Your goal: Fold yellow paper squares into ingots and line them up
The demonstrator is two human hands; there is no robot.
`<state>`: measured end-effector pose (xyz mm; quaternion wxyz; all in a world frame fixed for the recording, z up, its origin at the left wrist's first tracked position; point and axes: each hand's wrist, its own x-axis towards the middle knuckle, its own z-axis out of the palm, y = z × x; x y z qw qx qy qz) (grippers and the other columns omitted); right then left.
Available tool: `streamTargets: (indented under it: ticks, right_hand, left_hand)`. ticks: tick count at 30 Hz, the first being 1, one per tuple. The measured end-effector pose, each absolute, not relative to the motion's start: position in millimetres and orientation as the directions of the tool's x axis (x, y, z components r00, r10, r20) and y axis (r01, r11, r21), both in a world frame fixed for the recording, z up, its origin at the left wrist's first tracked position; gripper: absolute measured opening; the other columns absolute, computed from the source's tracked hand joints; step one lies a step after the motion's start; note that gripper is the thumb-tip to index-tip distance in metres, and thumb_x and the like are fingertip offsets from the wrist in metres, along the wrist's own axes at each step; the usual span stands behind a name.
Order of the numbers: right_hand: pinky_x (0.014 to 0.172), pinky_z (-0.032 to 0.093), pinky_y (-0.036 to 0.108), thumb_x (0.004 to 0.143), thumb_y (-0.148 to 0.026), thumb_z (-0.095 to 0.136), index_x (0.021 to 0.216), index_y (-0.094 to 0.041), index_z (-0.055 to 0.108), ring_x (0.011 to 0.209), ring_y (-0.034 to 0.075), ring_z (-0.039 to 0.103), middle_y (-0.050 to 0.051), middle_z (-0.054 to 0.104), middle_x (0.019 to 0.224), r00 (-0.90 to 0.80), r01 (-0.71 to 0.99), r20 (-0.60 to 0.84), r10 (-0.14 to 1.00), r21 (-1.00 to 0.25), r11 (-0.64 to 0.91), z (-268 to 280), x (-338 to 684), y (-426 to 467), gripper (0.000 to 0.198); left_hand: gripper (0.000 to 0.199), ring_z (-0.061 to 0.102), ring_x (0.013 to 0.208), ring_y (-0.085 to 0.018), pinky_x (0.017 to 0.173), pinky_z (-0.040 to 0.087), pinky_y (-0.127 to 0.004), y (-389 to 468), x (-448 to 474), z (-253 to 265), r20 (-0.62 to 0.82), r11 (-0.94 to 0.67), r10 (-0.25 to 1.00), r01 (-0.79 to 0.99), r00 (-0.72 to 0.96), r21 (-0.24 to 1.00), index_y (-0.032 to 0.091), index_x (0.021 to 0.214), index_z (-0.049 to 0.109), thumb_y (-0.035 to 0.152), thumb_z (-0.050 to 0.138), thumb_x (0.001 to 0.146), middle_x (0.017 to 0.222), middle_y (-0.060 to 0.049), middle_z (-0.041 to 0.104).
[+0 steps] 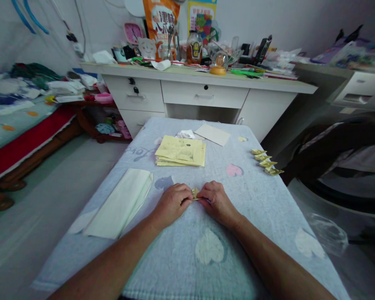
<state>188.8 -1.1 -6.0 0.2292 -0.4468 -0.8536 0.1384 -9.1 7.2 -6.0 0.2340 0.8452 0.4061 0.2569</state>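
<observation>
Cloth-covered table (175, 262), near corners cut off or dim. Folded pale sheets (120, 202) along its left edge. Yellow paper stack (181, 151) toward the far edge, lower sheets mostly covered. Left hand (174, 201) and right hand (217, 201) meet mid-table, each in a narrow finger-and-thumb pinch. White crumpled item (186, 133) behind the stack, partly hidden; nature unclear. Four folded gold pieces (262, 158) in line by the right edge. Smallest: a small gold paper piece (195, 193) between the fingertips. Looks like folding or shaping; next move probably calls for light, even pressure. Fingers hide both ends; creases unreadable.
</observation>
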Motion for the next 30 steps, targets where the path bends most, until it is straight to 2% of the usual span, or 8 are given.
streamTargets:
  ticks: [8,11,18,24,30]
  right_hand:
    - [0.078,0.033,0.031,0.089,-0.015,0.058,0.092,-0.024,0.070,0.086,0.018,0.048,0.004,0.060,0.084,-0.540,0.680,0.261,0.800,-0.425,0.598,-4,188,-2,0.016]
    - [0.078,0.032,0.030,0.090,-0.015,0.057,0.092,-0.024,0.070,0.086,0.018,0.049,0.003,0.060,0.084,-0.528,0.691,0.231,0.817,-0.443,0.571,-2,186,-2,0.015]
    - [0.080,0.032,0.031,0.081,-0.011,0.064,0.087,-0.020,0.066,0.086,0.018,0.050,0.002,0.060,0.084,-0.451,0.712,0.160,0.878,-0.528,0.462,0,181,-3,0.011]
    - [0.079,0.031,0.031,0.086,-0.016,0.062,0.087,-0.021,0.069,0.085,0.018,0.049,0.003,0.060,0.083,-0.456,0.723,0.150,0.877,-0.513,0.463,0,178,-2,0.009]
    - [0.078,0.030,0.032,0.089,-0.022,0.061,0.087,-0.021,0.069,0.087,0.018,0.048,0.003,0.059,0.084,-0.441,0.747,0.145,0.886,-0.488,0.451,3,176,-2,0.009]
  left_hand:
    - [0.011,0.057,0.086,-0.017,0.079,0.044,-0.030,5,-8,-8,0.276,-0.612,0.771,0.546,0.574,0.572,0.019,0.081,0.063,0.010,0.058,0.083,0.086,-0.001,0.066]
    - [0.002,0.057,0.088,-0.018,0.080,0.044,-0.031,3,-6,-6,0.261,-0.587,0.793,0.576,0.550,0.569,0.019,0.082,0.064,0.018,0.062,0.083,0.089,-0.003,0.065]
    - [0.011,0.056,0.087,-0.017,0.079,0.045,-0.029,5,-4,-7,0.246,-0.554,0.813,0.573,0.527,0.604,0.019,0.077,0.064,0.014,0.058,0.084,0.088,-0.003,0.062]
    - [0.009,0.057,0.085,-0.017,0.079,0.043,-0.030,5,-4,-7,0.240,-0.549,0.817,0.582,0.524,0.600,0.019,0.076,0.063,0.017,0.060,0.084,0.085,-0.003,0.063]
    - [0.009,0.055,0.090,-0.018,0.082,0.040,-0.034,7,-9,-3,0.231,-0.490,0.866,0.659,0.444,0.570,0.019,0.072,0.063,0.022,0.065,0.080,0.089,-0.002,0.060]
